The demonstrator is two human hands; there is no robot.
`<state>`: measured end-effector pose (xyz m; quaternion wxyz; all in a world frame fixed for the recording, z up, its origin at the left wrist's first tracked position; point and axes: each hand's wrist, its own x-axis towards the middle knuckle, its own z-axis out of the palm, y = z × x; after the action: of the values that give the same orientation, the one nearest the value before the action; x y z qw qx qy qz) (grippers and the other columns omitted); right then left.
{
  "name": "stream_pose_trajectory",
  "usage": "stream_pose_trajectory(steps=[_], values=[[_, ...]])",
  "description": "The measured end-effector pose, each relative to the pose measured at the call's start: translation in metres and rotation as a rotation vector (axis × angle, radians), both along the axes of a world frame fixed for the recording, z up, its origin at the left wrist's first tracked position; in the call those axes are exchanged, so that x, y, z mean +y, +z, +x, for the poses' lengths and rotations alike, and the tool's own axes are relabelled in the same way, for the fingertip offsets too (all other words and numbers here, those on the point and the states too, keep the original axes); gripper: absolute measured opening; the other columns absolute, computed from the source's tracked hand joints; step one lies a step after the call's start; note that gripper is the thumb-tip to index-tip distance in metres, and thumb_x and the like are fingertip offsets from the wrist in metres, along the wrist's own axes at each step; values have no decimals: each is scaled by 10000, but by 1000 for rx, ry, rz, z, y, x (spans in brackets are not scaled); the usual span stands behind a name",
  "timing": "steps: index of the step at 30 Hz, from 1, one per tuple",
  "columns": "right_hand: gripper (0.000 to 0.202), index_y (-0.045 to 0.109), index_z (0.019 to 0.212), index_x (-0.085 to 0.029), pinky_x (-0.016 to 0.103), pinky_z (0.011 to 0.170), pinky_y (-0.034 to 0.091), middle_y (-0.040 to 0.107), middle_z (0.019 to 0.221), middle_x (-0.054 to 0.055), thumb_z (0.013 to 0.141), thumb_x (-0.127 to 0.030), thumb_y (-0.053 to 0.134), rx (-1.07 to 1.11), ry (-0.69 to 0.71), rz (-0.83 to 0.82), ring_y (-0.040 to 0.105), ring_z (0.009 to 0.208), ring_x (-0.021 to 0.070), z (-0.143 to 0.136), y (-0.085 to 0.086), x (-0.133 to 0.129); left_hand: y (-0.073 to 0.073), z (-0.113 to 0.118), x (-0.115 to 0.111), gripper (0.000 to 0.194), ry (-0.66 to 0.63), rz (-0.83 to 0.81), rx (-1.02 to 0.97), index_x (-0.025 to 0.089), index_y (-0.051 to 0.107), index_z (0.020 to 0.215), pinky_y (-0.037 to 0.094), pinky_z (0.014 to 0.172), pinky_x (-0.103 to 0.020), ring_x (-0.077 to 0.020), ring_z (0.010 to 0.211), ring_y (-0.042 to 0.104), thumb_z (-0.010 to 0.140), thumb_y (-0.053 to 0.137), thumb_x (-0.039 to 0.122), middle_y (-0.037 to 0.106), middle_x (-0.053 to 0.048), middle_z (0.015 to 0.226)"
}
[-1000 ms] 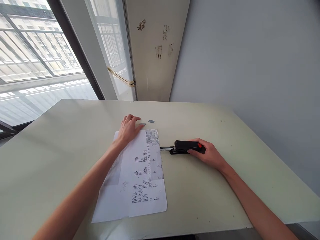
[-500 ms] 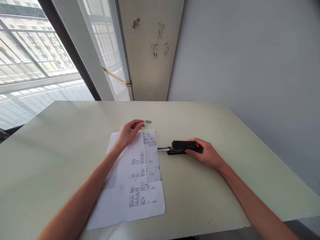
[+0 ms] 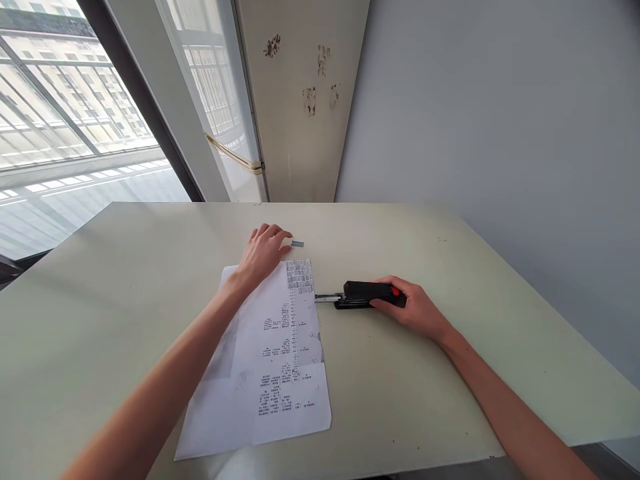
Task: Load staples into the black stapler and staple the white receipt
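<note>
In the head view, the left hand (image 3: 266, 252) is at the far end of the printed paper (image 3: 280, 400), fingers spread and thumb parted from the index finger; no grip on anything shows, though whatever may be under the palm is hidden. A small grey strip (image 3: 298, 244), apparently of staples, lies on the table (image 3: 425, 400) just beyond those fingertips, to their right; whether they touch it I cannot tell. The right hand (image 3: 411, 303) is wrapped around the rear of the black stapler (image 3: 370, 291), near its red button (image 3: 395, 291), thumb on the near side. From the stapler's other end a metal rail (image 3: 328, 299) points away from that hand, reaching the paper's right edge below the left hand. By my judgement, things stand partway: the rail is out, while this strip lies outside the stapler, not loaded. The paper lies flat beneath the left forearm.
</note>
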<state>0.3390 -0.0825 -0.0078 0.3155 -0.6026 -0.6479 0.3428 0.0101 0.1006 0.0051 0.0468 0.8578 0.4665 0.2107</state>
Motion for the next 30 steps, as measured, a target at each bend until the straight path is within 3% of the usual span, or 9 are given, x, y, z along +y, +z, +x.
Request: stream_pose_trajectory(steps=[6,9,15,20,25,30], values=[[403,723,1178,-308,390,841,540,757,1039,33,904,-603,715,4,-4,9,667,911,246,0,0,1,0,21,11,229,-66,-34,13,197,743,963,440,1048,-508,-340,1202,566,1020,580,347,713,-134,1171],[407,723,1180,-305,389,833,545,760,1035,35,903,-602,714,9,1,13,676,901,245,1,1,1,1,23,6,251,-91,-64,-31,196,708,956,466,1018,-489,-317,1136,617,1034,536,361,719,-129,1160],[411,731,1141,-306,378,802,537,753,1001,33,893,-633,710,-19,-4,24,658,888,243,0,4,1,13,27,-31,277,-179,-220,-176,221,646,1138,558,784,-318,-193,870,722,1064,491,439,774,-39,1025],[392,730,1140,-305,368,791,522,743,991,28,900,-615,706,-36,-4,31,646,880,238,0,4,2,19,30,-69,284,-208,-384,-380,240,669,1192,561,822,-328,-197,886,733,1023,577,449,779,-29,1016],[374,733,1137,-299,364,795,505,734,982,27,905,-591,707,-44,-1,22,624,876,236,0,4,2,15,28,-91,305,-198,-336,-337,257,737,1178,544,848,-350,-198,890,708,1049,539,450,774,-34,1128],[393,727,1173,-307,364,797,507,738,1008,31,914,-600,701,-31,5,14,620,891,240,1,3,1,16,26,-104,311,-220,-313,-333,272,695,1262,559,843,-334,-201,908,716,1081,505,439,781,-14,1031]])
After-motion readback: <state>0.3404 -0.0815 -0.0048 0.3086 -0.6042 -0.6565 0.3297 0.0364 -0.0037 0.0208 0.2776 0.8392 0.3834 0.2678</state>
